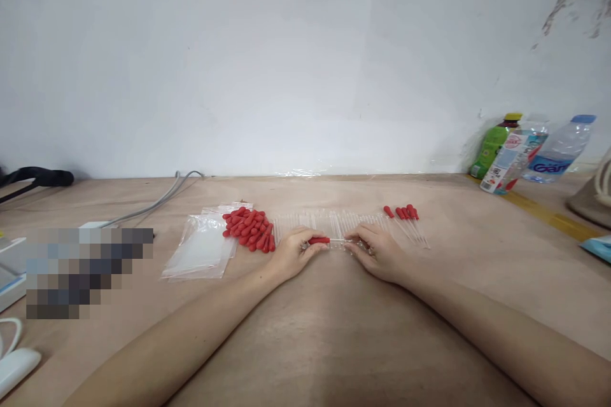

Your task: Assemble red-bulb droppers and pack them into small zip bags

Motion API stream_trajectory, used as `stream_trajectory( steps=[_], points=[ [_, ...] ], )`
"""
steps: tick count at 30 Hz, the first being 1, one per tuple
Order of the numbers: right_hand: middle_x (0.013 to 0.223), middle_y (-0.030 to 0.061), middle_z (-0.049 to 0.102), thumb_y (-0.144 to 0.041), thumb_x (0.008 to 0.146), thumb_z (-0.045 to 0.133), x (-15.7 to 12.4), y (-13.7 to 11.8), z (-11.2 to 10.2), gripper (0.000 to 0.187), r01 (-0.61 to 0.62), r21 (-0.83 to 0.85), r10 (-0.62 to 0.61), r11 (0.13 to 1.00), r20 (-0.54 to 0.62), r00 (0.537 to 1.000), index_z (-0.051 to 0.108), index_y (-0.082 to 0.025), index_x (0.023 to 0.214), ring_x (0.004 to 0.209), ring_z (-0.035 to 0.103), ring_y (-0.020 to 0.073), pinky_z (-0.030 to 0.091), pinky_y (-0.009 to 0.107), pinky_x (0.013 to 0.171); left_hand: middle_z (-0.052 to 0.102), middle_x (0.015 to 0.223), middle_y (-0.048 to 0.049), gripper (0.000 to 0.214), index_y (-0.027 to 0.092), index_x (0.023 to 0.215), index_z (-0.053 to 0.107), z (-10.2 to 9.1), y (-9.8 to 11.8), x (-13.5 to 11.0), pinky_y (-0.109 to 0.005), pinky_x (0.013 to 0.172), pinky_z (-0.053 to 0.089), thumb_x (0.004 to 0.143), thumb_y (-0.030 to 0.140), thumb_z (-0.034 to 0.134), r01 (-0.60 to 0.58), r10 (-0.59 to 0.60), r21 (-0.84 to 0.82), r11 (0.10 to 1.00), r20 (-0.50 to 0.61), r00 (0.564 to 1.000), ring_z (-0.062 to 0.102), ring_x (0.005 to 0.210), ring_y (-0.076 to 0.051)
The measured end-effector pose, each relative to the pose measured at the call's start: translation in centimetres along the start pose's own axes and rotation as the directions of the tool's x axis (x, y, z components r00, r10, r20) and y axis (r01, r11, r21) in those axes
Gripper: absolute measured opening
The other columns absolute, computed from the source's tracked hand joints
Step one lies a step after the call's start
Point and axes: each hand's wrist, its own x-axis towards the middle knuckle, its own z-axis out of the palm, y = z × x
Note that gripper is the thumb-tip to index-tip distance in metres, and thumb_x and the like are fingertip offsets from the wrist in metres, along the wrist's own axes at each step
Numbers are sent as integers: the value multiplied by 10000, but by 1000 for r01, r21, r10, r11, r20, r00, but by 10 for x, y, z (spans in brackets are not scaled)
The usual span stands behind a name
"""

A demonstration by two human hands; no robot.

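Evidently most of the bulb fitting is left. Both hands meet near the middle of the wooden surface (305, 343), each pinching one part of a dropper. The left hand (300, 249) grips a red rubber bulb (319, 240) between thumb and fingers, its open end turned toward the right. The right hand (375, 249) pinches a clear dropper tube (338, 241), which lies in line with the bulb. The tube's end appears to meet the bulb's mouth, though how far it sits inside cannot be told.

Just beyond the hands, a row of bare tubes (334, 222) lies side by side, partly hidden by the fingers. A pile of loose bulbs (248, 227) sits to the left of the row, partly over the edge of some clear plastic bags (198, 254), which look flat and unfilled.

On the right lie a few capped droppers (405, 212), red ends pointing away from the person and tubes slanting back toward the near side. Judging by that small group against the large pile and long row, the work is at an early stage: a handful are done, one is in hand, and many bulbs and tubes remain unpaired.
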Motion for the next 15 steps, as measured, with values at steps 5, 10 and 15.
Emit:
stream_trajectory(
  steps=[5, 10, 15],
  points=[
    [731, 22, 596, -226, 851, 431, -1, 1, 6, 141, 40, 5, -40, 999, -13, 999, 558, -182, 807, 663, 522, 124, 353, 294, 674, 662, 823, -42, 194, 172, 907, 630, 3, -2, 0, -287, 711, 467, 792, 307, 552, -4, 4, 1, 1000, 7, 1000, 598, 755, -155],
    [723, 12, 601, -218, 853, 424, 0, 2, 8, 149, 64, -28, -64, 998, -6, 998, 557, -180, 799, 639, 521, 107, 310, 289, 668, 662, 804, -35, 178, 175, 882, 631, 5, -2, 0, -273, 684, 464, 803, 302, 534, 9, -9, 6, 1000, 38, 999, 596, 731, -150],
    [706, 12, 601, -208, 858, 403, 2, 1, 8, 181, 83, -85, -82, 993, 12, 997, 564, -171, 784, 631, 515, 108, 273, 294, 661, 657, 787, -26, 170, 172, 876, 620, 4, 1, 0, -258, 673, 457, 813, 292, 517, 7, -6, -3, 1000, 69, 998, 590, 714, -141]
  ],
)
